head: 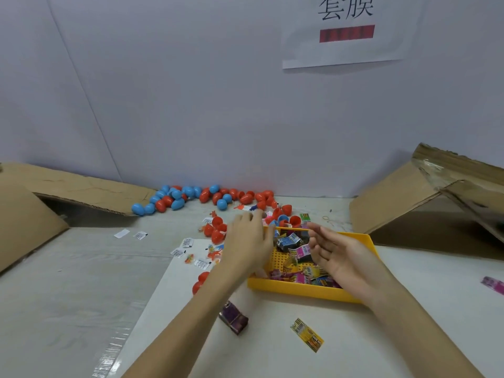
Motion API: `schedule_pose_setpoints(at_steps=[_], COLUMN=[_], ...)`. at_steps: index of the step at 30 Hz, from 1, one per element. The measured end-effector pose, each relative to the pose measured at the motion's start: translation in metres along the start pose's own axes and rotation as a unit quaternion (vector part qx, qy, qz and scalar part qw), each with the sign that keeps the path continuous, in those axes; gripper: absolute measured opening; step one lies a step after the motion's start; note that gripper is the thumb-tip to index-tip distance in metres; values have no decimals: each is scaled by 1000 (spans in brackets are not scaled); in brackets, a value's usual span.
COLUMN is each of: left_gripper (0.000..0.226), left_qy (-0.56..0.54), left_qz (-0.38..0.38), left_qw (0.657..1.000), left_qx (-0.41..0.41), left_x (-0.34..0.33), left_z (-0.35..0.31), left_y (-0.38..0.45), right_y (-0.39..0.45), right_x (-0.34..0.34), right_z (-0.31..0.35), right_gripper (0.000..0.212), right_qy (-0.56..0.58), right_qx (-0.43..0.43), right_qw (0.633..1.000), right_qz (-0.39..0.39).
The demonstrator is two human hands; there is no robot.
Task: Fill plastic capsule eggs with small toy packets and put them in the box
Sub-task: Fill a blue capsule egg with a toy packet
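Both the left hand [249, 241] and right hand [331, 251] hover empty, fingers relaxed, over the yellow plastic tray [300, 291] of small crinkly toy packets [298, 252]: light, slippery, best pinched by an edge. Red and blue plastic capsule eggs [201, 199] lie behind on the counter [81, 268].

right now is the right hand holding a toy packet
No, the right hand hovers open, palm showing and empty, over the toy packets in the yellow tray.

A white paper sign [346, 31] with black characters and a red bar hangs on the pale wall [191, 105]. A small tan rubber band [327, 219] lies on the white tabletop [68, 282].
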State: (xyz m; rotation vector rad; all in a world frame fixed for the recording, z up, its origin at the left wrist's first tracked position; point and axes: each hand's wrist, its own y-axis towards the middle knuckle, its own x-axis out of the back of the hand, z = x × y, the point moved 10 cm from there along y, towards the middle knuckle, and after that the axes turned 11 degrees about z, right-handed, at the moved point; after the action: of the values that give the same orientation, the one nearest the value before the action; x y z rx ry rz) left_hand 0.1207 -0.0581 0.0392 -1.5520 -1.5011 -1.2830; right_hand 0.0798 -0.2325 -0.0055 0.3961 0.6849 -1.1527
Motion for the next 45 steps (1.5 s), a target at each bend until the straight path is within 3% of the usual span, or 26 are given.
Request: schedule_pose_setpoints(at_steps=[3, 8, 15, 20, 22, 27, 34, 36, 39, 42, 45], left_gripper=[37, 43, 11, 21, 21, 17, 13, 16, 23, 31, 39], left_qy=[-14, 183, 119, 108, 72, -186, -382, -402, -367, -365, -328], left_qz=[-5, 120, 93, 56, 27, -17, -78, -69, -71, -36, -47], left_qw=[999, 967, 986, 993, 996, 973, 916, 908, 922, 918, 923], left_qx=[36, 128, 67, 11, -39, -133, -96, -96, -97, -153, -196], left_x=[21, 12, -3, 22, 34, 38, 10, 9, 11, 9, 16], left_z=[38, 103, 115, 82, 53, -14, -26, -26, -25, -37, -47], left_y=[52, 109, 113, 90, 72, -3, -65, -66, -67, -71, -73], right_y=[4, 5, 6, 4, 2, -4, -15, -15, -14, -15, -14], right_x=[3, 3, 5, 2, 1, -6, -36, -35, -29, -22, -21], right_z=[-3, -2, -1, 0, 0, 7, 13, 13, 13, 15, 13], right_gripper=[27, 25, 25, 25, 25, 23, 23, 24, 19, 26, 30], right_qy=[-9, -35, -69, -78, -80, -141, -399, -423, -418, -399, -398], right_qx=[-5, -3, 6, 9, 7, 36, 94, 95, 106, 111, 105], right_qw=[1000, 999, 997, 997, 997, 989, 911, 900, 902, 910, 911], right_qz=[-1, 15, 16, 14, 10, 2, 41, 33, 2, -27, -29])
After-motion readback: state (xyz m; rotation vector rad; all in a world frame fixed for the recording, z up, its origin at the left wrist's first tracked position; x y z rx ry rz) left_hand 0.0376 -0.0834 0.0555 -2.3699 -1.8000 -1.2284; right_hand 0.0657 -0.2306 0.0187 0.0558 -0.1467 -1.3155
